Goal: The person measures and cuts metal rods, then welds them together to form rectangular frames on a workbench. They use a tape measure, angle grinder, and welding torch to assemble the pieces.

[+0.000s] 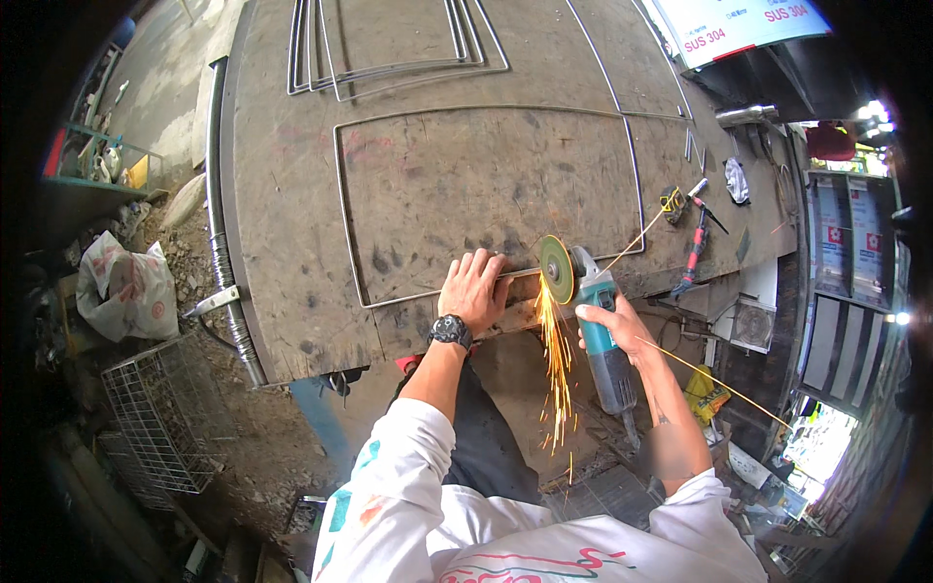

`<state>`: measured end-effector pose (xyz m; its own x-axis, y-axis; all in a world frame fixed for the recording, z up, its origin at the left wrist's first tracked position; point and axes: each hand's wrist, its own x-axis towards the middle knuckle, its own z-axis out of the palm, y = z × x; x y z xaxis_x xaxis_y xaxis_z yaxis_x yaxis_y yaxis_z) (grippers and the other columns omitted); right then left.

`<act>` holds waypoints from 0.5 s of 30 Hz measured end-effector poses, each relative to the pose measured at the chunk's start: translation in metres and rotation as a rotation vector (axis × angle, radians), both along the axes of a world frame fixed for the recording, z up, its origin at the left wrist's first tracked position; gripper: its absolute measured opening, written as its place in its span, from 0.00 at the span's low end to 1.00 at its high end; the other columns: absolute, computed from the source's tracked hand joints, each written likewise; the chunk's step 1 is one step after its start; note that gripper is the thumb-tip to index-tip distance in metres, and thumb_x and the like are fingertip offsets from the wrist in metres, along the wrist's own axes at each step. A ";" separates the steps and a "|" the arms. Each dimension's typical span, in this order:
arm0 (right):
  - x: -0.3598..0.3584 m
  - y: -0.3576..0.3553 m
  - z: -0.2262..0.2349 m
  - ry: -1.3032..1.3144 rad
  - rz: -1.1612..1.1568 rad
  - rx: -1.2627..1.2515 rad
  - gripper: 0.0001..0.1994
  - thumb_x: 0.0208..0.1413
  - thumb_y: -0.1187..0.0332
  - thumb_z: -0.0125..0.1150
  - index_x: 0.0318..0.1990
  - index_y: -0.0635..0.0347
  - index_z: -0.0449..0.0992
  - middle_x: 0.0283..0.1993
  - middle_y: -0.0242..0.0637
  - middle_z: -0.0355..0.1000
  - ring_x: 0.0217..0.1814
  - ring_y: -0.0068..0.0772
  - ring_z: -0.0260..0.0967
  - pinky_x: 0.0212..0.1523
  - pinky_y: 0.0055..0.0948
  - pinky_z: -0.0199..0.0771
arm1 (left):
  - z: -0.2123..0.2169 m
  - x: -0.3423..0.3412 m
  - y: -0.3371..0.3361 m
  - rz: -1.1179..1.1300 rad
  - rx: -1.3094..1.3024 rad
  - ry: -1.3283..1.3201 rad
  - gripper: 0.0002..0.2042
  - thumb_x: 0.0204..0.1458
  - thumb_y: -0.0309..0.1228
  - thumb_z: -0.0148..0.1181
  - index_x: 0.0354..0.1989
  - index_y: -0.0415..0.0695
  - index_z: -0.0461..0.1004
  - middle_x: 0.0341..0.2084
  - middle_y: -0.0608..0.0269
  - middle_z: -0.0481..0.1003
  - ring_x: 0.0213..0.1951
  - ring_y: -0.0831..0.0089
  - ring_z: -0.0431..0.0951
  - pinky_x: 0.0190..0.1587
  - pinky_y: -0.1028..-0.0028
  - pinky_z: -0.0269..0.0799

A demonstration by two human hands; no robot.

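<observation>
My right hand is wrapped round the teal body of an angle grinder. Its greenish disc meets the near side of a bent metal rod frame lying on the wooden table. A stream of orange sparks pours down from the disc toward me. Just left of the disc, my left hand presses on the same rod near the table's front edge. Its fingers close over the rod, though their undersides are hidden. A dark watch is on my left wrist.
More bent rod frames lie at the table's far side. To the right are a yellow tape measure, a red-handled torch-like tool and short rod pieces. A metal pipe runs along the left edge. A wire cage stands below left.
</observation>
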<state>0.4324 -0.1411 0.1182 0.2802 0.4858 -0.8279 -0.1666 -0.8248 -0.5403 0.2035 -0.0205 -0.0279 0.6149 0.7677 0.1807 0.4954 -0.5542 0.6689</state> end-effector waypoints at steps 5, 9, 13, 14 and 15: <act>0.001 -0.008 -0.003 -0.024 0.015 0.024 0.35 0.56 0.61 0.77 0.67 0.53 0.63 0.44 0.38 0.75 0.30 0.33 0.80 0.31 0.36 0.86 | 0.005 0.000 0.001 -0.031 -0.037 0.052 0.15 0.61 0.38 0.62 0.54 0.48 0.75 0.43 0.60 0.74 0.48 0.58 0.73 0.52 0.60 0.68; 0.000 -0.004 -0.003 -0.044 0.045 0.035 0.32 0.57 0.59 0.74 0.64 0.55 0.65 0.41 0.38 0.75 0.29 0.34 0.80 0.31 0.36 0.84 | 0.003 -0.001 0.001 -0.035 -0.046 0.039 0.15 0.62 0.40 0.62 0.54 0.48 0.75 0.42 0.58 0.74 0.49 0.56 0.73 0.53 0.59 0.68; 0.004 -0.005 -0.008 -0.042 0.071 0.067 0.33 0.57 0.56 0.74 0.64 0.56 0.65 0.40 0.39 0.75 0.29 0.34 0.80 0.30 0.36 0.84 | 0.003 0.000 0.001 -0.045 -0.033 0.058 0.15 0.62 0.39 0.61 0.54 0.48 0.75 0.43 0.59 0.74 0.49 0.58 0.73 0.52 0.60 0.68; 0.002 -0.004 -0.006 -0.040 0.067 0.054 0.33 0.57 0.56 0.74 0.64 0.56 0.65 0.39 0.39 0.74 0.29 0.34 0.80 0.30 0.36 0.84 | 0.001 -0.001 0.001 -0.042 -0.029 0.056 0.15 0.62 0.39 0.61 0.54 0.48 0.76 0.43 0.59 0.74 0.49 0.58 0.73 0.52 0.60 0.68; 0.000 -0.003 -0.001 -0.037 0.063 0.042 0.33 0.57 0.56 0.74 0.64 0.56 0.65 0.39 0.39 0.74 0.29 0.34 0.80 0.29 0.36 0.83 | 0.000 -0.001 0.001 -0.038 -0.025 0.054 0.15 0.62 0.39 0.61 0.54 0.48 0.76 0.44 0.59 0.73 0.49 0.58 0.73 0.52 0.60 0.68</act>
<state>0.4321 -0.1442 0.1169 0.2775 0.5375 -0.7963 -0.0943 -0.8096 -0.5794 0.2023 -0.0192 -0.0280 0.6523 0.7472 0.1273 0.5099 -0.5569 0.6556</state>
